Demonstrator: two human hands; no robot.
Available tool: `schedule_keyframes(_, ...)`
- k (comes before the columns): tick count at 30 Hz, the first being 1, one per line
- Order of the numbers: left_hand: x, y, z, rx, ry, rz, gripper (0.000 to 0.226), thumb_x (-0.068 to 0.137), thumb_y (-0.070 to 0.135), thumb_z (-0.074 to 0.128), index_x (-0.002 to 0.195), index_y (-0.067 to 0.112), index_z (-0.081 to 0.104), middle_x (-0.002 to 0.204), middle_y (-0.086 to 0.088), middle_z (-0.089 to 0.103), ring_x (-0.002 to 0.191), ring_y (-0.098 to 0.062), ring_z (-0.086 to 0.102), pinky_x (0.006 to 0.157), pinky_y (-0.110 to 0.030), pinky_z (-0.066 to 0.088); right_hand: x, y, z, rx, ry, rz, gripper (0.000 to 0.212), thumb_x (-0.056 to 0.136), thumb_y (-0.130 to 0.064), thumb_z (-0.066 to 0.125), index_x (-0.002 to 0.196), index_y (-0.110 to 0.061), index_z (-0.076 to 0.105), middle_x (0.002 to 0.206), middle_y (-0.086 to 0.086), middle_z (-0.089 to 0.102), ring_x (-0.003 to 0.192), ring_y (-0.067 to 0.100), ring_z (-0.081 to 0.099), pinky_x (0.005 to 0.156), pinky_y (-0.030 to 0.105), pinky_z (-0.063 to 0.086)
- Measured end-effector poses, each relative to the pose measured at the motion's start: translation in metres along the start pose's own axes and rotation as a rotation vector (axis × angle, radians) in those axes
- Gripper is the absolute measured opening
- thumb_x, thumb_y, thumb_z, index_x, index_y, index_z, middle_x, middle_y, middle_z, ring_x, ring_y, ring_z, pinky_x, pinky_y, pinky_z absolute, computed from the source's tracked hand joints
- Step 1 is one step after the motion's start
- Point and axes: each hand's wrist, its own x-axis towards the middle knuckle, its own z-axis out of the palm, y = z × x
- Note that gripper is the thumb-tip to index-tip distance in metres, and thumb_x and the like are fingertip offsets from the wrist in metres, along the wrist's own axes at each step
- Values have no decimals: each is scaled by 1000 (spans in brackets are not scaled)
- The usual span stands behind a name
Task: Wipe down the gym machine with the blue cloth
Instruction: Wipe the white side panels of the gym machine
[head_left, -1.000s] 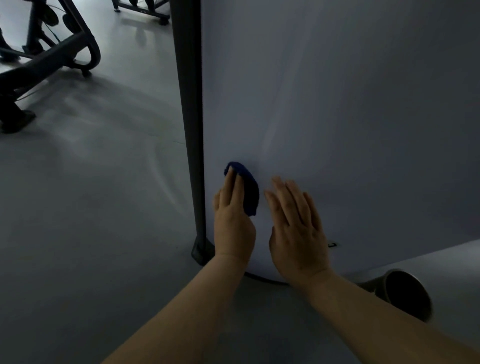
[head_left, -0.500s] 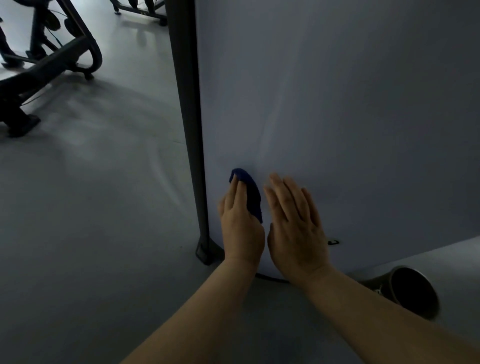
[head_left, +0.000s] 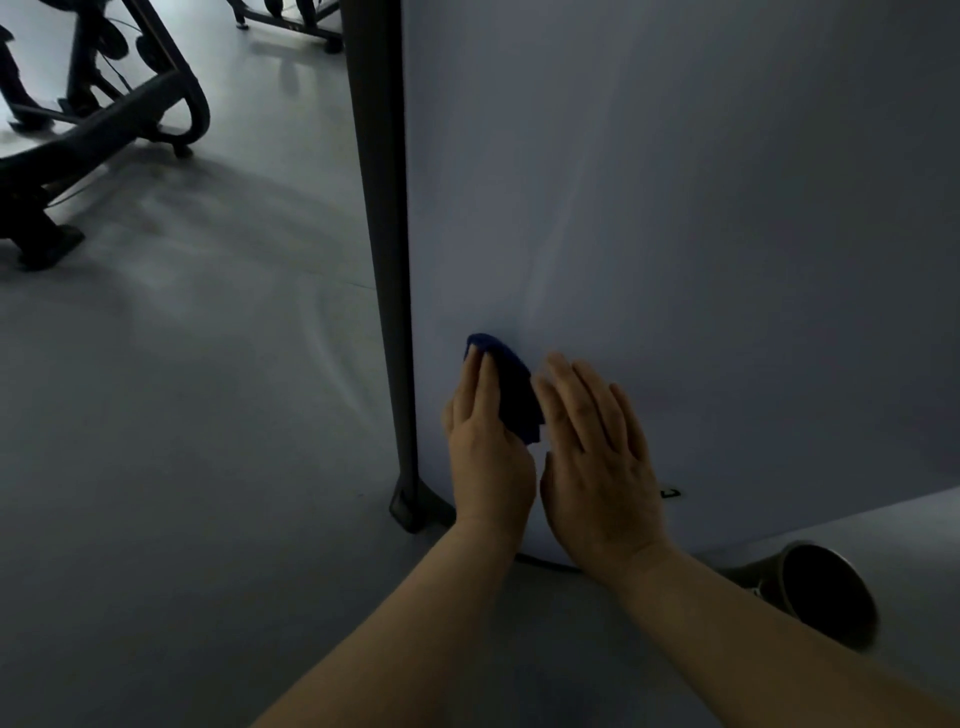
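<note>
The gym machine shows as a large pale grey panel (head_left: 675, 234) with a dark upright post (head_left: 382, 260) along its left edge. My left hand (head_left: 485, 447) presses the folded blue cloth (head_left: 511, 387) flat against the panel's lower left part, fingers straight over the cloth. Just to the right, my right hand (head_left: 597, 457) lies flat on the panel with its fingers straight, touching no cloth. The two hands nearly touch.
The post's foot (head_left: 405, 506) stands on the grey floor. A dark round tube end (head_left: 826, 597) sticks out at the lower right. Another machine's black frame (head_left: 104, 135) stands at the far left, with open floor between.
My left hand with the cloth has slid slightly right along the panel, closing the gap to my right hand. My right hand has stayed in place.
</note>
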Motion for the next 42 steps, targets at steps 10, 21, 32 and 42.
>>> schedule_keyframes(10, 29, -25, -8, 280, 147, 600, 71, 83, -7, 58, 144, 20, 35, 152, 1, 30, 126, -27, 39, 109, -35, 34, 0, 5, -5, 25, 61, 26, 71, 86, -1, 57, 151, 2, 29, 161, 10, 18, 149, 27, 17, 122, 41, 16)
schedule_keyframes(21, 62, -10, -35, 217, 174, 241, 83, 82, -20, 48, 153, 15, 24, 159, 6, 17, 135, -27, 29, 114, -31, 24, 5, 2, -7, 44, 84, 18, 78, 81, 1, 62, 152, -1, 28, 160, 11, 24, 147, 30, 23, 120, 43, 21)
schedule_keyframes(32, 83, -52, -37, 253, 169, 355, 78, 83, -15, 56, 151, 13, 29, 159, -5, 24, 135, -28, 29, 113, -33, 21, 41, -32, 14, -1, 126, -14, 55, 90, -4, 47, 145, -4, 44, 156, 13, 34, 144, 33, 26, 121, 45, 17)
schedule_keyframes(42, 93, -93, -14, 229, 308, 502, 75, 86, -7, 59, 150, 19, 30, 157, -4, 27, 131, -18, 30, 110, -32, 32, 47, -36, 58, 51, 360, -23, 50, 92, -2, 53, 142, -4, 48, 154, 11, 37, 146, 29, 26, 120, 44, 20)
